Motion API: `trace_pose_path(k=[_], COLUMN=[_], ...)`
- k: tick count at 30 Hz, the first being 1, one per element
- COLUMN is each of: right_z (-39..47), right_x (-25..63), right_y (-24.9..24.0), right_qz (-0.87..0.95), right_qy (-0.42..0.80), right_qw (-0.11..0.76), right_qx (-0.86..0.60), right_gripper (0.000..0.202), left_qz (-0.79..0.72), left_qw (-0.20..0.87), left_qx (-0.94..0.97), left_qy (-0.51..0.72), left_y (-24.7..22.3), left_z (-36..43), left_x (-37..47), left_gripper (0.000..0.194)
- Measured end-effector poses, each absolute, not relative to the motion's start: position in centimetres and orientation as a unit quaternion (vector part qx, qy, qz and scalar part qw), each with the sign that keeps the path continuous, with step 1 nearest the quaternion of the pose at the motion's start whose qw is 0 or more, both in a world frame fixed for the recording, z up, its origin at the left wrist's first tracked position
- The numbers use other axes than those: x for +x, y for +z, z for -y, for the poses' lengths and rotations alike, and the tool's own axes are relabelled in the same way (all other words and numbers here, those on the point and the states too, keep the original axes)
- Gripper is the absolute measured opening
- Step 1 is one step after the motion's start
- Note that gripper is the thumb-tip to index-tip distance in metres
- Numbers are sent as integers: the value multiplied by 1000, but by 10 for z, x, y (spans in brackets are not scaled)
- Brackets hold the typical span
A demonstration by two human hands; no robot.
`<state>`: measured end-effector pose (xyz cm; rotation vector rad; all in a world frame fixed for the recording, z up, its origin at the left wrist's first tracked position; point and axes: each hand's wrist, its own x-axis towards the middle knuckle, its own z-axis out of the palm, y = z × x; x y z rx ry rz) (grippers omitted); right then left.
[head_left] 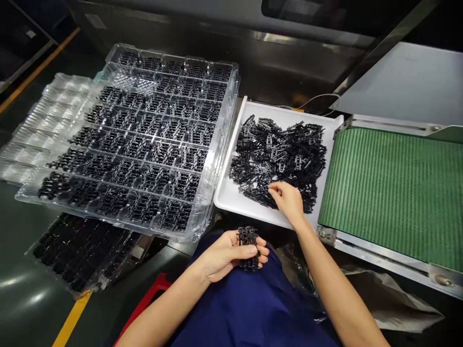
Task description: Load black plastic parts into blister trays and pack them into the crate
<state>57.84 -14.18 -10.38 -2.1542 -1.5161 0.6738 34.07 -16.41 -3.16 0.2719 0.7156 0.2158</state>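
My left hand (pixel 231 253) is closed around a small stack of black plastic parts (pixel 248 248), held above my lap with the thumb across its front. Over the near edge of a heap of loose black plastic parts (pixel 278 154), my right hand (pixel 288 198) has its thumb and forefinger pinched together. Whatever is between those fingertips is too small to make out against the black heap. The heap lies in a white tray (pixel 227 193) in front of me.
To the left stands a clear compartment tray (pixel 213 180) filled with rows of black parts, with one compartment at the back left bare. More clear trays (pixel 43 120) lie beyond it; a filled tray (pixel 79 250) sits lower. A green conveyor belt (pixel 394 193) runs at the right.
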Motion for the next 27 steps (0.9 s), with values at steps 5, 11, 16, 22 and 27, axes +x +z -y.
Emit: trace_pose_path(k=[5,11,16,22,27], right_z=[63,53,133,215,226], right_x=[570,560,543,507,511], right_y=[-137,-135,-76,-11,8], right_qz=[566,563,555,664,736], right_qy=[227,252,250,172,144], right_qw=[188,222,331,427,363], right_qx=[-770,-755,-721,-589,-552], right_gripper=[18,12,26,21,17], left_qz=[-348,-353,-370,-328,-294], left_qw=[922,913,897,914,921], left_qx=[127,106,56,118,214], left_qy=[111,173,235,207,137], left_y=[-29,-25,-35,-35,-24], left_z=[157,152,145,140,140], left_x=[343,340,340,346,338], left_gripper=[42,42,36,41,49])
